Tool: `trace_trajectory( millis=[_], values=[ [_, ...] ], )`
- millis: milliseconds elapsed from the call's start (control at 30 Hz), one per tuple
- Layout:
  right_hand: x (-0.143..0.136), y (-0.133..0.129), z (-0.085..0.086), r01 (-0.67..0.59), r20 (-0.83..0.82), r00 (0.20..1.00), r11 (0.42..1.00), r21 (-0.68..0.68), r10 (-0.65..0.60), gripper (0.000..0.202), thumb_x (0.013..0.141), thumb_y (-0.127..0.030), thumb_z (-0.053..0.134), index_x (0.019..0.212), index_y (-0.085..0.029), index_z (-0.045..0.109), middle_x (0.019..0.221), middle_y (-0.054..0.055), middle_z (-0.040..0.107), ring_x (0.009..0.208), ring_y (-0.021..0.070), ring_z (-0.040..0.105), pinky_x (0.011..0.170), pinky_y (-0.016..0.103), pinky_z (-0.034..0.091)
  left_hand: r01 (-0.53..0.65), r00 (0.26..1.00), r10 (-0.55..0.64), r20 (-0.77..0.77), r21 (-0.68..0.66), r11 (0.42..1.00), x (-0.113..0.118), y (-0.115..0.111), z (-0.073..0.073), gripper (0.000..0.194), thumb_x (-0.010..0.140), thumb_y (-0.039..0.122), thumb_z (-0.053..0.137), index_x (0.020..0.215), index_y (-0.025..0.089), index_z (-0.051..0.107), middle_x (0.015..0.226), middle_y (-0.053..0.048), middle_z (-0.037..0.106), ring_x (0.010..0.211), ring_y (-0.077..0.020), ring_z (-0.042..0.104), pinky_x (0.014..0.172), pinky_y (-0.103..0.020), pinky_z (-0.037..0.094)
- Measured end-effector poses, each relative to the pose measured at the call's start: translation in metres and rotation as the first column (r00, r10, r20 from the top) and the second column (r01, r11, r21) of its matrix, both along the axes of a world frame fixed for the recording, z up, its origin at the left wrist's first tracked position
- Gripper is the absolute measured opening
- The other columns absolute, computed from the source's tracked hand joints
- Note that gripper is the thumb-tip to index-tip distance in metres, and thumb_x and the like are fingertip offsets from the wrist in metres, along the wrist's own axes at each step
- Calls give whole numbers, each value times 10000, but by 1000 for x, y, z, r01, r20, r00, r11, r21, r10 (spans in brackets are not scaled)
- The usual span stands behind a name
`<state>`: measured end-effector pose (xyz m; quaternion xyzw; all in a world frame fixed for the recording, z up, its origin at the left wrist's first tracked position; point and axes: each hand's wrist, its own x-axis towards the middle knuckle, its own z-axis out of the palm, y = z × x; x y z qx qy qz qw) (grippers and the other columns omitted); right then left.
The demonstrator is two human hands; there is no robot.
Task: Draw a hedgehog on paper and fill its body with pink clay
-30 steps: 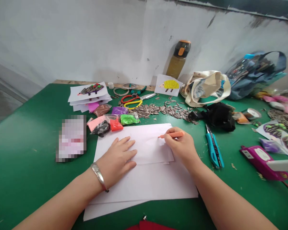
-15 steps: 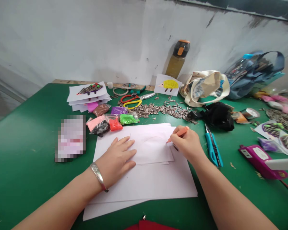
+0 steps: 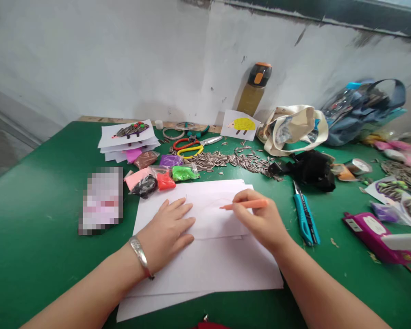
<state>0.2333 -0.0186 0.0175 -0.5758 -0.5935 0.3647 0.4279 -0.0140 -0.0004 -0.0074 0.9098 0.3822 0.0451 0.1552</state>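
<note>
The left hand (image 3: 169,232) lies spread on the white paper (image 3: 205,265) at the near middle of the green surface (image 3: 48,274), apart from the right hand (image 3: 262,221), which pinches an orange marker (image 3: 250,204) by a faint curve (image 3: 218,200), seemingly mid-drawing, where continuing would call for steady paper.

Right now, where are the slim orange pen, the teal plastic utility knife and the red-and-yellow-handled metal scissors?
Slim orange pen (image 3: 248,204): head view, on its barrel.
Teal plastic utility knife (image 3: 304,219): head view, on its handle.
Red-and-yellow-handled metal scissors (image 3: 200,148): head view, yellow handle.
</note>
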Motion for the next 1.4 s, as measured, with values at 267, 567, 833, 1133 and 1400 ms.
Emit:
trace_trajectory(
  millis=[267,567,833,1133,1400],
  values=[
    [-14,-1,-12,-139,-61,989,989,-59,135,128,837,-310,594,808,-198,648,801,16,662,695,136,583,615,244,438,-16,1000,16,6,1,1000,1,0,1,257,859,249,589,1106,238,658,1386,-116,521,1343,-375,376,1057,-661,294],
    [-18,-4,-11,-181,-211,968,963,-201,138,104,863,-291,552,839,-202,600,673,-24,571,789,170,679,625,225,429,1,1000,-1,-18,1,1000,3,0,4,251,862,259,589,1103,231,652,1376,-120,523,1336,-371,379,1042,-656,313],
    [-20,-4,-11,-92,-23,996,984,-150,90,61,789,-252,575,748,-207,581,671,-32,547,655,134,607,554,216,390,-3,999,2,-35,-21,1000,6,0,9,247,862,262,598,1096,216,661,1368,-122,528,1334,-372,379,1041,-657,310],
    [-23,-5,-16,-65,-16,998,989,-129,64,111,796,-303,587,760,-204,621,725,-4,626,676,142,579,576,231,419,7,998,-9,-60,-40,999,8,-1,15,234,865,243,591,1083,202,667,1357,-125,531,1330,-366,381,1041,-648,317],
    [-22,-5,-21,-105,43,993,987,-126,111,96,792,-294,598,801,-207,637,730,-9,647,646,131,543,589,242,421,9,999,-9,-40,-12,1000,6,0,11,251,856,243,600,1096,203,659,1353,-127,534,1331,-369,383,1037,-646,324]
  ],
)
